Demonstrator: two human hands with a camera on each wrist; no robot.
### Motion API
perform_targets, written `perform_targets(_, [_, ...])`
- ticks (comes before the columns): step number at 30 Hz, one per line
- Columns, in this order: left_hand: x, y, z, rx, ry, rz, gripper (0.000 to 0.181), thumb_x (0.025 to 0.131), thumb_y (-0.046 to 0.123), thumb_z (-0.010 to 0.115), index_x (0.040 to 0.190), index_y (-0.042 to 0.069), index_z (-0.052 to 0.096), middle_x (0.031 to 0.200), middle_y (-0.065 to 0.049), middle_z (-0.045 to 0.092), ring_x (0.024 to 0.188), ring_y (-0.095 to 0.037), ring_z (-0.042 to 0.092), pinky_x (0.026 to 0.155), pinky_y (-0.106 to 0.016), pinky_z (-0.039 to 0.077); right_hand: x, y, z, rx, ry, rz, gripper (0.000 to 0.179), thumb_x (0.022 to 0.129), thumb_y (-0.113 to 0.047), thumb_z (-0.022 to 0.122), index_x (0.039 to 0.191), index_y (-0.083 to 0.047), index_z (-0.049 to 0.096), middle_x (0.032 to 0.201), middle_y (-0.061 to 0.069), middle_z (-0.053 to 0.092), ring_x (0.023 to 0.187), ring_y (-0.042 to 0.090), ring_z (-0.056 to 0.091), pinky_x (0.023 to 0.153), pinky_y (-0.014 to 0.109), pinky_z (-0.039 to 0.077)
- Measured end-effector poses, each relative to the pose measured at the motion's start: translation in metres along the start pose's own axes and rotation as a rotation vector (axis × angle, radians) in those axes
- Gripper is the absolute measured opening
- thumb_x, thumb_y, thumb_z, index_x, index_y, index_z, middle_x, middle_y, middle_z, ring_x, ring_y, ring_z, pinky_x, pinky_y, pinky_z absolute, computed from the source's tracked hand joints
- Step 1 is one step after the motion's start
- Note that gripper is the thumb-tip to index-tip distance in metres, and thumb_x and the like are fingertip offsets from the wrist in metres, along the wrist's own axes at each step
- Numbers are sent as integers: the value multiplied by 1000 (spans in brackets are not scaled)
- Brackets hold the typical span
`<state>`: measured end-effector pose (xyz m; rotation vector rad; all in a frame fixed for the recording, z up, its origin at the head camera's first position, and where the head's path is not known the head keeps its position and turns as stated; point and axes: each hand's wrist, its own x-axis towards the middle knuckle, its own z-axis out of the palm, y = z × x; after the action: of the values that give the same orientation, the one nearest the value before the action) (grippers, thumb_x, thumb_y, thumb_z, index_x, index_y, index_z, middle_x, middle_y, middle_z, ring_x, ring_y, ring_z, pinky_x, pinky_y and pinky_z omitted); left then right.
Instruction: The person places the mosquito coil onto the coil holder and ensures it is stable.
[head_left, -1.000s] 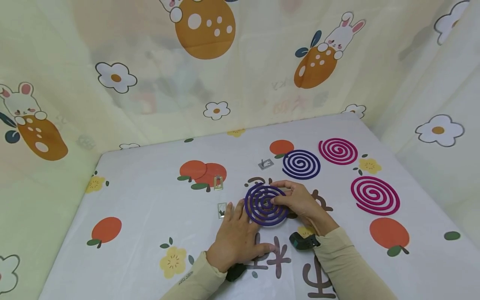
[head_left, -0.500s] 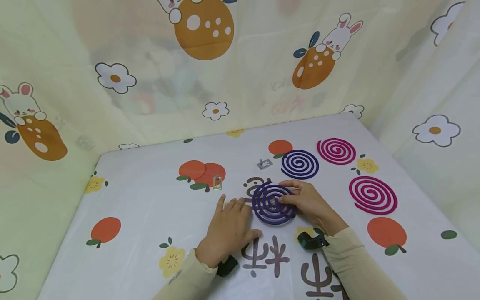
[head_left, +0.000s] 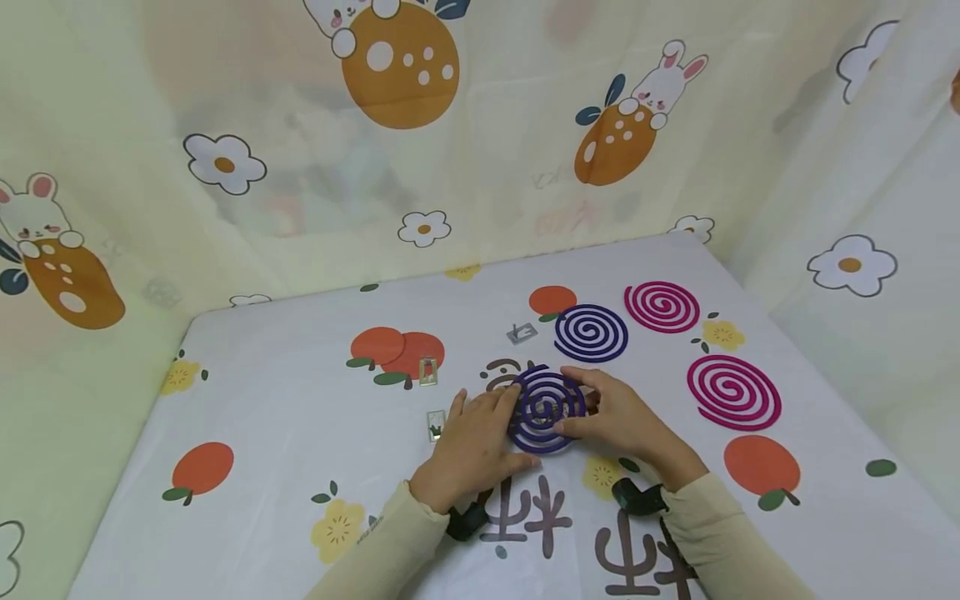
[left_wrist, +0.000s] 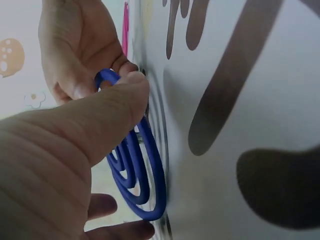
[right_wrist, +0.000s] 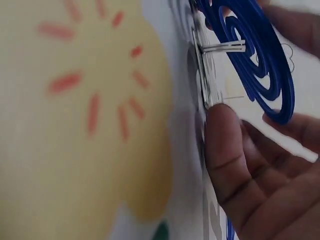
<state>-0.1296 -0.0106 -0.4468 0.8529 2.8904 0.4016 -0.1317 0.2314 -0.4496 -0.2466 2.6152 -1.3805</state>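
Observation:
A dark blue mosquito coil is held raised and slightly tilted over the table, above a small metal stand. The stand's upright prong reaches up to the coil's middle. My left hand grips the coil's left edge, thumb on the near side. My right hand is at the right side: its thumb presses the stand's base, while a fingertip touches the coil's rim. Coil and hands partly hide the stand in the head view.
Another blue mosquito coil and two pink coils, one at the back and one nearer pink coil, lie at right. Loose metal stands lie at left, a front stand and a rear stand; a grey stand lies behind.
The blue coil moved right with my right hand, then my left hand came over to its left edge. My right thumb has shifted from the coil's centre towards its near right side.

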Motion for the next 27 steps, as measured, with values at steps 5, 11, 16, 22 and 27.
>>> perform_targets(5, [1,-2,1,-7,5,6,99,85,61,79,160,12,39,157,-10,50,145,-28,46,122,-62,26,-5,0,-1,-25,-48,-26,104,73,-20,95,158,2,39,125,18,65,106,27,64,93,42,53])
perform_targets(11, [3,-3,3,-40,-1,3,96,84,56,83,159,12,41,157,-10,50,147,-29,44,122,-63,24,-6,1,-4,-63,-77,-42,105,71,-15,95,156,6,38,130,20,65,114,31,65,102,52,49])
perform_targets(16, [5,-2,3,-68,21,19,94,83,50,87,157,11,45,156,-11,51,145,-30,46,121,-65,24,-6,0,-5,-84,-97,-24,113,69,-14,97,159,7,31,142,27,58,129,42,58,114,59,40])
perform_targets(22, [7,-1,2,-97,30,34,91,83,49,87,155,10,48,155,-12,51,143,-31,48,121,-65,24,-6,-4,-4,-119,-100,-25,118,68,-11,97,160,9,25,158,33,39,146,50,40,120,61,28])
perform_targets(27, [8,1,1,-128,21,29,90,82,49,87,154,10,49,155,-12,51,144,-30,47,122,-64,22,-9,-3,-7,-93,-89,-6,117,68,-9,96,161,6,27,152,30,48,137,45,51,117,60,36])
